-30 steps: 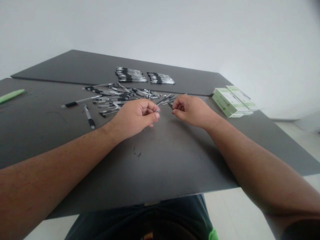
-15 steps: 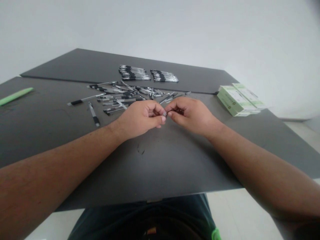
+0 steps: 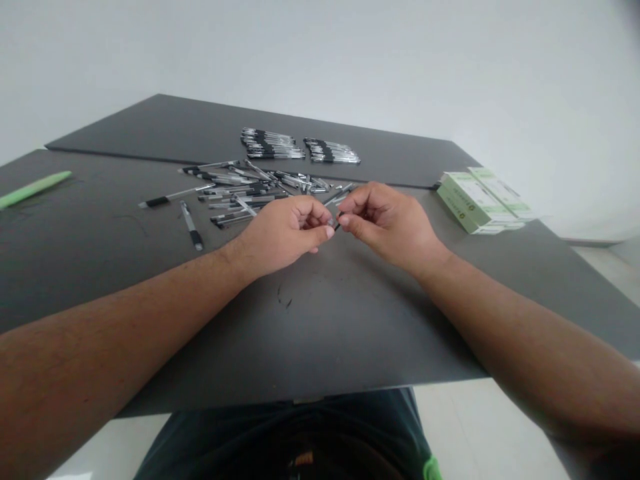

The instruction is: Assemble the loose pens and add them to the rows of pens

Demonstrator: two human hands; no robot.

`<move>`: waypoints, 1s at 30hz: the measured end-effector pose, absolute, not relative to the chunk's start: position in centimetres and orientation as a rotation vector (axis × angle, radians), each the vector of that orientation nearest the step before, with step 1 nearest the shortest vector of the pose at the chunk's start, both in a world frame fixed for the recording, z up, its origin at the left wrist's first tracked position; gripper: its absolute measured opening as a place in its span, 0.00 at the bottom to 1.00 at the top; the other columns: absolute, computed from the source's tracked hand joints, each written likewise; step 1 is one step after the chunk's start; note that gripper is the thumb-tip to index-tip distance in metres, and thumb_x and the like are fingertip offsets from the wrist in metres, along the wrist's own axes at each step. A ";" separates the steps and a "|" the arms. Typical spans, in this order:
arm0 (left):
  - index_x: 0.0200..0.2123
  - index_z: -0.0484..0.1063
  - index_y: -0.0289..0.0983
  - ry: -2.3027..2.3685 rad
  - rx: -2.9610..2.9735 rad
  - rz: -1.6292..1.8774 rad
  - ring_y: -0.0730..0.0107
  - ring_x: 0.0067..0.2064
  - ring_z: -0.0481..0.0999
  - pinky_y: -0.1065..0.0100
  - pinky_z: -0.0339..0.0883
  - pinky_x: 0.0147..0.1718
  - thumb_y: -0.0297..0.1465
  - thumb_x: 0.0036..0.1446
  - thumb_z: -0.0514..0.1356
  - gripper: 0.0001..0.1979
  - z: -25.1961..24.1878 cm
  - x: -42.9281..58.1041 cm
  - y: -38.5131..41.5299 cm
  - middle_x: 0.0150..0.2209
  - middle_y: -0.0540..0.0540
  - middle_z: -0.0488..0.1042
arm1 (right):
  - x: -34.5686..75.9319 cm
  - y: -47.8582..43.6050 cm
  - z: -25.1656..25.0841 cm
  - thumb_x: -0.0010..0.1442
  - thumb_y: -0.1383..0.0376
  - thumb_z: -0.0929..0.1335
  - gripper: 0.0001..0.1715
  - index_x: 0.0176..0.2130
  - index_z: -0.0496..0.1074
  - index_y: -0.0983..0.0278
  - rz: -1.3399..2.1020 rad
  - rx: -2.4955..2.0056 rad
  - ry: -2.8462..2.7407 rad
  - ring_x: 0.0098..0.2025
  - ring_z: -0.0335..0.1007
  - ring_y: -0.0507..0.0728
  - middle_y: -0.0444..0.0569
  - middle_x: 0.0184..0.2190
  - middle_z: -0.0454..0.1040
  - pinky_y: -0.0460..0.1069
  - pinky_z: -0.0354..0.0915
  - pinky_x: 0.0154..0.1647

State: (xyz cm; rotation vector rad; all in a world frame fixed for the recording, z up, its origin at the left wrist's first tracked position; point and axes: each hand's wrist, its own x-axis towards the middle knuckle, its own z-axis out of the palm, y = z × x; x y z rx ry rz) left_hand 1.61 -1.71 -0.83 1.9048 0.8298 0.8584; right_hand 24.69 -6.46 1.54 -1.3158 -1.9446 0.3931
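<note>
Two hands meet over the tabletop (image 3: pixel 320 340), the left hand (image 3: pixel 295 231) pinching a small pale part (image 3: pixel 331 223) and the right hand (image 3: pixel 387 223) a thin dark piece (image 3: pixel 338 225) just beside it, best kept lightly gripped and squarely in line.

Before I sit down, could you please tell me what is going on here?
A person's right hand pinches a small dark piece close to the left hand; whether the left grips anything is hard to tell. Loose pens lie heaped just beyond, two neat stacks of pens sit farther back, and boxes lie to the right.
</note>
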 end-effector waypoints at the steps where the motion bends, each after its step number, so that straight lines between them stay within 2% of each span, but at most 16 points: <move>1: 0.38 0.79 0.38 0.836 1.920 0.854 0.68 0.31 0.81 0.68 0.73 0.32 0.36 0.61 0.70 0.08 -0.7 1.6 -1.8 0.30 0.48 0.82 | 24.6 -6.6 1.6 0.70 0.55 0.76 0.10 0.45 0.84 0.58 0.383 -1.320 -1.967 0.41 0.79 0.59 0.48 0.40 0.85 0.52 0.73 0.43; 8: 0.37 0.80 0.38 0.859 1.958 0.843 0.68 0.32 0.79 0.66 0.71 0.33 0.37 0.60 0.70 0.08 -0.4 1.6 -2.1 0.32 0.48 0.83 | 24.1 -6.8 1.4 0.68 0.60 0.77 0.06 0.44 0.85 0.58 0.335 -1.326 -1.994 0.39 0.79 0.58 0.47 0.39 0.85 0.52 0.72 0.44; 13: 0.34 0.79 0.38 0.852 2.008 0.864 0.67 0.35 0.79 0.67 0.69 0.34 0.37 0.61 0.70 0.08 -0.6 1.6 -2.0 0.32 0.48 0.82 | 23.8 -6.8 1.3 0.68 0.63 0.77 0.02 0.41 0.85 0.58 0.314 -1.290 -2.010 0.41 0.79 0.59 0.47 0.39 0.85 0.53 0.73 0.48; 20: 0.34 0.80 0.39 0.865 2.023 0.894 0.65 0.37 0.81 0.67 0.70 0.35 0.36 0.61 0.70 0.08 -0.4 1.6 -2.1 0.34 0.46 0.84 | 23.9 -6.7 1.1 0.71 0.59 0.77 0.05 0.45 0.87 0.56 0.378 -1.320 -1.987 0.44 0.80 0.61 0.47 0.41 0.85 0.55 0.74 0.49; 25: 0.36 0.80 0.38 0.839 1.921 0.855 0.68 0.32 0.80 0.68 0.72 0.33 0.36 0.60 0.71 0.08 -0.5 1.8 -2.1 0.31 0.48 0.83 | 23.9 -6.8 1.0 0.70 0.56 0.77 0.08 0.44 0.87 0.56 0.375 -1.325 -1.968 0.43 0.80 0.61 0.48 0.40 0.86 0.56 0.76 0.48; 30: 0.37 0.79 0.38 0.823 1.826 0.865 0.67 0.31 0.82 0.68 0.73 0.32 0.37 0.60 0.72 0.09 -1.0 1.8 -1.8 0.30 0.47 0.83 | 24.1 -6.8 0.9 0.73 0.56 0.74 0.12 0.49 0.88 0.55 0.396 -1.276 -1.971 0.45 0.82 0.62 0.49 0.42 0.86 0.56 0.77 0.48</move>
